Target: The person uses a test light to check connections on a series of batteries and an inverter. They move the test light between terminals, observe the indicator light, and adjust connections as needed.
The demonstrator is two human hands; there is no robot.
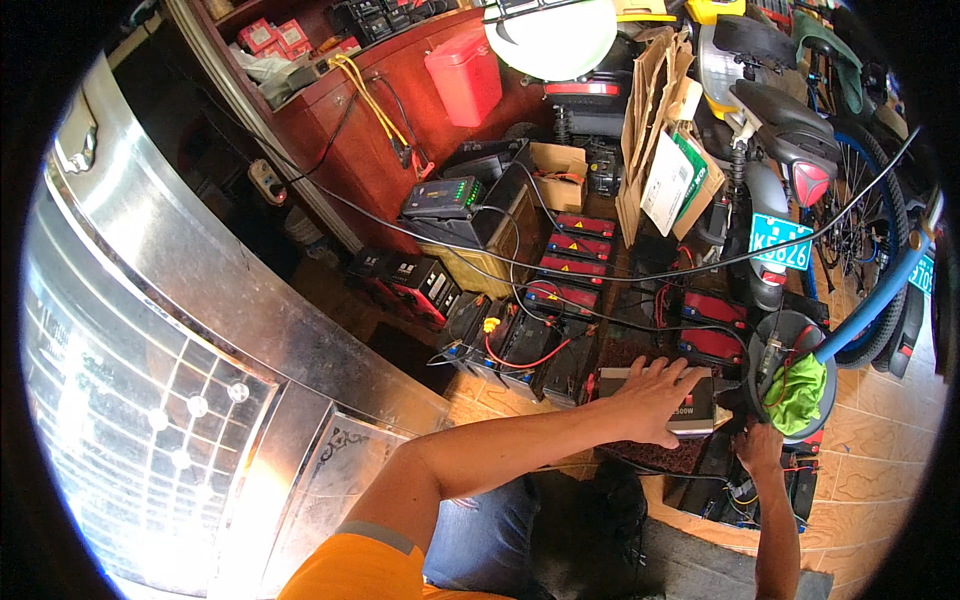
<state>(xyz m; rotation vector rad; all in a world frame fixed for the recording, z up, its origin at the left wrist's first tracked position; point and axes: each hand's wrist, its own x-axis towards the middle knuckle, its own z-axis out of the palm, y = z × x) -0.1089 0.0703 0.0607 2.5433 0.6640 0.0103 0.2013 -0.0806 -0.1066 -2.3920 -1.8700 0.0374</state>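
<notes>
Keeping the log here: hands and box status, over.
Left hand spread on dark box. Right hand curled, grip unclear. Green cloth close beyond it.

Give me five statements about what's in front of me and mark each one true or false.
1. The left hand is spread over a box. True.
2. The vehicle plate nearest the hands is red. False: that plate is blue-green.
3. The right hand is near the bright green cloth. True.
4. The left sleeve reaches the wrist. False: the orange sleeve ends above the elbow.
5. The black unit shows green lights. True.
</notes>
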